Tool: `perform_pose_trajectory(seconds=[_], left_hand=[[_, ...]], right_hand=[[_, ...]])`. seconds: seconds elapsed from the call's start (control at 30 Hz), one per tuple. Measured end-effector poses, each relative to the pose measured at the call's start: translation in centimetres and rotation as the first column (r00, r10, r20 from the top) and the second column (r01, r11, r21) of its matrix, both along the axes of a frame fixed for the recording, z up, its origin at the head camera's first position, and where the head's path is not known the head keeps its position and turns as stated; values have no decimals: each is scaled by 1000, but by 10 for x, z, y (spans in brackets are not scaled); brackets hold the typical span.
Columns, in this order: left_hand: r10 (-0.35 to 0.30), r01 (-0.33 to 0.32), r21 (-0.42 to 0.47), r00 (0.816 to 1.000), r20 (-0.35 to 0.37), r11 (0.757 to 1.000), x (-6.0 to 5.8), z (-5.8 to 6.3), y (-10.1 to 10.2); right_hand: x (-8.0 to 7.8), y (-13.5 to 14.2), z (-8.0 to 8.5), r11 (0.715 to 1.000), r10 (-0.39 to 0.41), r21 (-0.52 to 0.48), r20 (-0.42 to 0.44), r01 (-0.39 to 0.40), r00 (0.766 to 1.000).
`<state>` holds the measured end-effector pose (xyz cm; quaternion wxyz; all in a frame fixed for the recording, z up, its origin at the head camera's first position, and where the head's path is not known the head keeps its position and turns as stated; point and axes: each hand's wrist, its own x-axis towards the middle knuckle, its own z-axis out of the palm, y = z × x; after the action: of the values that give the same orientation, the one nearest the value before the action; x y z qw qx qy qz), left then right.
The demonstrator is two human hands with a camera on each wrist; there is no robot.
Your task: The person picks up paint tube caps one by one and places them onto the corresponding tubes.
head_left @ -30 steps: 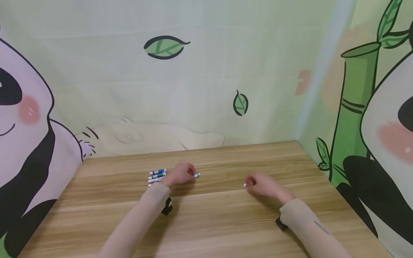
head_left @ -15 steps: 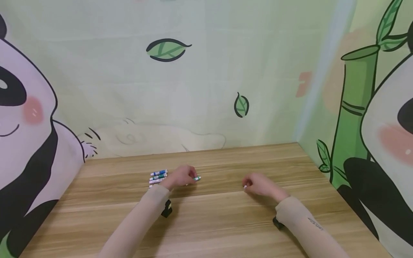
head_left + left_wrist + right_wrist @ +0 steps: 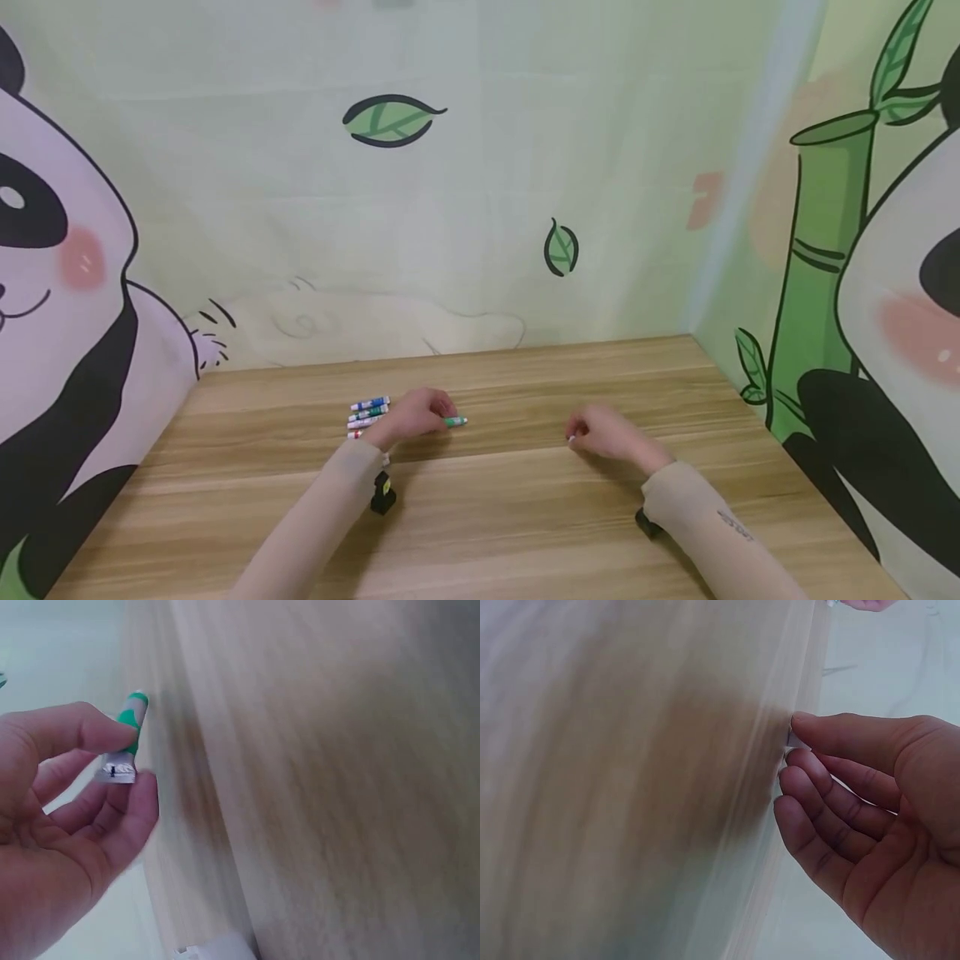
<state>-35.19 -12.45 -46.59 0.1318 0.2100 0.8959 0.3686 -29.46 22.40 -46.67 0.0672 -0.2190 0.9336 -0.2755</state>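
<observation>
Between left thumb and fingers, my left hand (image 3: pixel 420 412) pinches a small green-and-white paint tube (image 3: pixel 456 422). In the left wrist view, the tube's flat crimped silver end (image 3: pixel 116 771) faces the camera and its green end points away. Across a gap on the right, my right hand (image 3: pixel 606 433) pinches a tiny white piece (image 3: pixel 572 438), which looks like a cap. The right wrist view shows the white piece (image 3: pixel 798 741) between thumb and index fingertip, mostly hidden, with the other fingers curled loosely.
Left of my left hand lies a row of paint tubes, among them a blue tube (image 3: pixel 371 403) and a dark green tube (image 3: pixel 369 413); my left arm covers part of it. Another white end (image 3: pixel 386 459) shows beside the sleeve. Panda-printed cloth (image 3: pixel 480 208) borders the wooden table (image 3: pixel 525 517).
The left hand has sunk slightly with the tube, which now lies more level. The right hand has turned a little, so its fingers cover more of the white piece.
</observation>
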Motion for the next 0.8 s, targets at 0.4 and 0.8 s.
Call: perform_pose_trajectory(seconds=[0.4, 0.8], left_hand=[[108, -118, 292, 993, 51, 949, -1, 17, -10], [204, -167, 457, 979, -32, 874, 0, 72, -14]], right_hand=[[1, 2, 2, 1000, 9, -9, 1, -9, 1000], [1, 10, 15, 999, -37, -29, -10, 37, 999]])
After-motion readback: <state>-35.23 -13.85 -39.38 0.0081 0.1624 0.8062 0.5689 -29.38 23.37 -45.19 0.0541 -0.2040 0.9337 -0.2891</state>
